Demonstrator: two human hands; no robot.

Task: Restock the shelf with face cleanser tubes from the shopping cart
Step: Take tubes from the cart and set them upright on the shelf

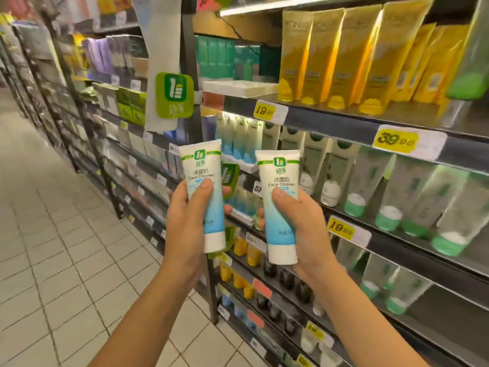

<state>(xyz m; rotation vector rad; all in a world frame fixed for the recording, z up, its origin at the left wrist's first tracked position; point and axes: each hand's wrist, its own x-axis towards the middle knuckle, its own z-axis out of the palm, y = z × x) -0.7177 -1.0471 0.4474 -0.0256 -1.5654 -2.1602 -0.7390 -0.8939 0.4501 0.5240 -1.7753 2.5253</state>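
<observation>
Gripping one face cleanser tube (205, 192) in our left hand (185, 215), another tube (280, 205) in our right hand (299, 221), mid-frame before the shelf (344, 123).

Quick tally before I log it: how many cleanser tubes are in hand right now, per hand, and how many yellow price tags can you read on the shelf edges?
Tube in left hand: 1 (left tube)
Tube in right hand: 1 (right tube)
Readable yellow price tags: 3 (19.90 tag, 39.90 tag, lower 19.90 tag)
Total: 5

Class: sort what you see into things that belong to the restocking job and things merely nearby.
Job:
left hand
right hand
left tube
right tube
blue tubes on shelf

Nearby:
yellow tubes
green-capped tubes
price tags
floor
</observation>
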